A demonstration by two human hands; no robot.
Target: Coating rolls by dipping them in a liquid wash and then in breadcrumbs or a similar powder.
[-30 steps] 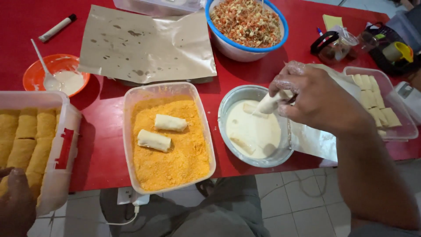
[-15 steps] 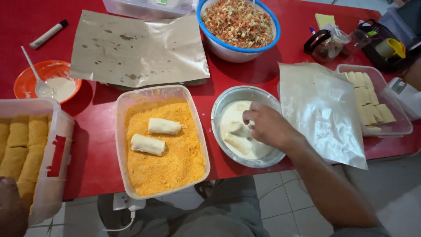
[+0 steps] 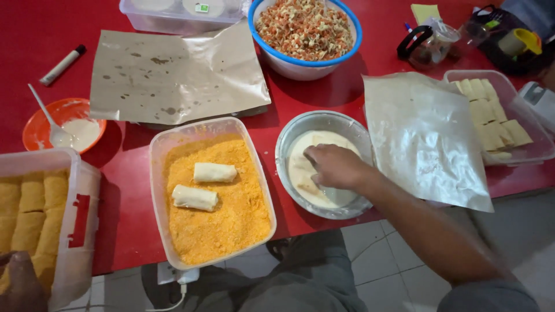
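Right hand [image 3: 334, 166] is down in the metal bowl [image 3: 287, 144] of white batter, fingers curled onto a roll [image 3: 304, 167] there. Left hand [image 3: 20, 280] sits by the tub [image 3: 81, 214] of breaded rolls, fingers can't tell. Two rolls [image 3: 203, 185] lie in the crumb tray [image 3: 159, 156].

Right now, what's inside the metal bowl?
The metal bowl holds pale batter. The right hand is dipped in it, beside a wet roll; whatever lies under the hand is hidden.

Bright, even overhead light, soft shadows (mild glare on foil sheet [image 3: 425, 138]), sharp, slight wide-angle edge bend.
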